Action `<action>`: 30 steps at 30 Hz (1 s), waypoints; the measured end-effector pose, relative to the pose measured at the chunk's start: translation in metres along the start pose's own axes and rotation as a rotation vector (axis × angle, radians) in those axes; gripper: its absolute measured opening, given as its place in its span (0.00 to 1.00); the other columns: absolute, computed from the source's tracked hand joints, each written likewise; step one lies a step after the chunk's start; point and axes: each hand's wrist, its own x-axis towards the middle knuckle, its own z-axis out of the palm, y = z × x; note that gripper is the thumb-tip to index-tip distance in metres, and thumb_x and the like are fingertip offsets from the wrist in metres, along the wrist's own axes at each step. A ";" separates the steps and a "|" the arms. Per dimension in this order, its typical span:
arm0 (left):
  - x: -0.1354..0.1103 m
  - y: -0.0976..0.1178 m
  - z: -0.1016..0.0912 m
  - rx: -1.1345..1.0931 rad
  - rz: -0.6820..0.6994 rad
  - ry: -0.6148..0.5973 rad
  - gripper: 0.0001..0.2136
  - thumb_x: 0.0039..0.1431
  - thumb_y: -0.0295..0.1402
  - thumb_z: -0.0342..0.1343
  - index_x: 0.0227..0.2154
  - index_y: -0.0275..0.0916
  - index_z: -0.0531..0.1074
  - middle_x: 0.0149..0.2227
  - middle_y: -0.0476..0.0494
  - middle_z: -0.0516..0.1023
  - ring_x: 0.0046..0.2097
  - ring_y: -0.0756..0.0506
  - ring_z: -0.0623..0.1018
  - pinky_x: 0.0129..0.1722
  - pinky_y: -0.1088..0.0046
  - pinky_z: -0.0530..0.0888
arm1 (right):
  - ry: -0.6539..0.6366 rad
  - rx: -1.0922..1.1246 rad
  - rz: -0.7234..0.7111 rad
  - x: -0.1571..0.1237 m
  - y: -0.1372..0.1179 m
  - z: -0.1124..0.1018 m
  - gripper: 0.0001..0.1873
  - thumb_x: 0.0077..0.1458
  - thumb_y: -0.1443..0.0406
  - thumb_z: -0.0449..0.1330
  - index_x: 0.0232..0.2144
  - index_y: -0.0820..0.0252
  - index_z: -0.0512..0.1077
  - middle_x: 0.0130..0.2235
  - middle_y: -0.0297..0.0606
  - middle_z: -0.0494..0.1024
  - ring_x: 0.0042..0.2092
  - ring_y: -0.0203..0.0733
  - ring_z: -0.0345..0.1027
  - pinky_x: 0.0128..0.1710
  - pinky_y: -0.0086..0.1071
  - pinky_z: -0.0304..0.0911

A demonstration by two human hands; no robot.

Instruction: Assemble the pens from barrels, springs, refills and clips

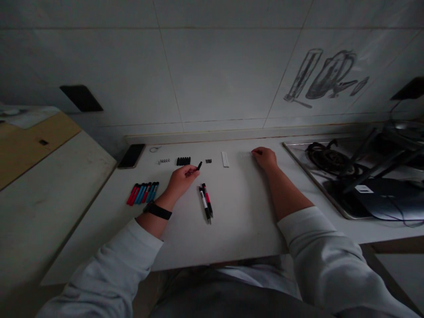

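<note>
My left hand is closed in a pinch on a black pen part, whose dark end sticks out past the fingertips. My right hand rests farther right with its fingers pressed together; whatever is between them is too small to make out. Beside those fingertips lie faint clear small pieces. Two whole pens, one white and black, one red and black, lie below my left hand. Around it are a row of black pen parts, small springs, tiny dark pieces and white refill-like sticks.
Several red and blue pen barrels lie in a row at the left. A phone and a thin ring are near the wall. On the right stands a gas stove with a dark appliance on it.
</note>
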 end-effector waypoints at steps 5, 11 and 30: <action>0.000 -0.001 0.001 -0.012 -0.004 -0.012 0.12 0.57 0.42 0.63 0.40 0.40 0.79 0.40 0.43 0.84 0.42 0.43 0.81 0.47 0.64 0.76 | -0.017 -0.047 -0.034 -0.001 0.000 0.002 0.12 0.57 0.62 0.62 0.40 0.55 0.84 0.42 0.42 0.85 0.44 0.48 0.76 0.46 0.36 0.67; 0.000 -0.001 0.000 -0.005 -0.007 -0.013 0.13 0.57 0.43 0.64 0.40 0.40 0.79 0.40 0.43 0.84 0.42 0.43 0.81 0.46 0.65 0.76 | -0.034 -0.075 -0.062 0.000 0.002 0.001 0.12 0.58 0.63 0.62 0.41 0.56 0.84 0.44 0.42 0.84 0.46 0.47 0.76 0.48 0.37 0.67; -0.002 0.006 0.000 -0.023 -0.032 -0.042 0.12 0.56 0.41 0.64 0.39 0.40 0.78 0.39 0.43 0.83 0.41 0.43 0.81 0.47 0.63 0.76 | -0.093 -0.147 -0.085 0.002 0.003 0.003 0.12 0.58 0.61 0.64 0.42 0.54 0.84 0.44 0.43 0.83 0.43 0.46 0.74 0.44 0.36 0.66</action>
